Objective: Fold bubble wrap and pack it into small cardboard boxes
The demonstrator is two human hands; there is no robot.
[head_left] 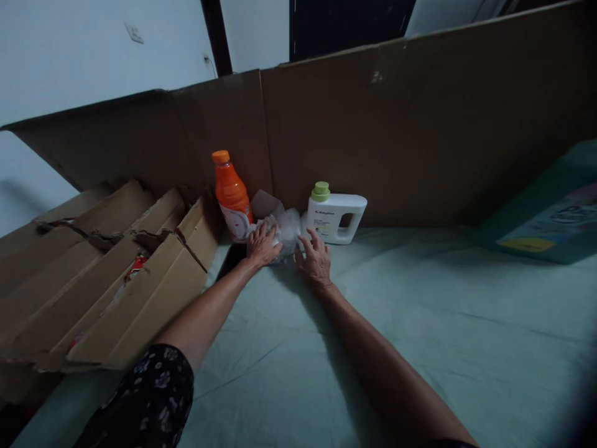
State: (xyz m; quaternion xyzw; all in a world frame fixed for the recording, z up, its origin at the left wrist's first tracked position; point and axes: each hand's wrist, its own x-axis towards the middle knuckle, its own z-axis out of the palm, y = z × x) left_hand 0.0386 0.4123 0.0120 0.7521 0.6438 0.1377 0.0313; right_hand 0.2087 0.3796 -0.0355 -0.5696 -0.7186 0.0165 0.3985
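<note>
A crumpled bundle of clear plastic (290, 225) lies against the cardboard wall, between an orange bottle and a white jug. My left hand (263, 245) rests on its left side, fingers apart and pointing forward, just in front of the orange bottle (232, 194). On the other side, my right hand (316, 260) is open with curved, spread fingers at the bundle's right edge. Close behind that hand stands the white jug (330, 214) with a green cap and a side handle. Whether my right fingertips touch the plastic, I cannot tell.
Open cardboard compartments (158, 292) with some red packets inside fill the left side. A tall cardboard wall (420, 124) runs along the back. A large teal container (545, 211) stands at the far right. Pale green cloth (261, 373) covers the surface.
</note>
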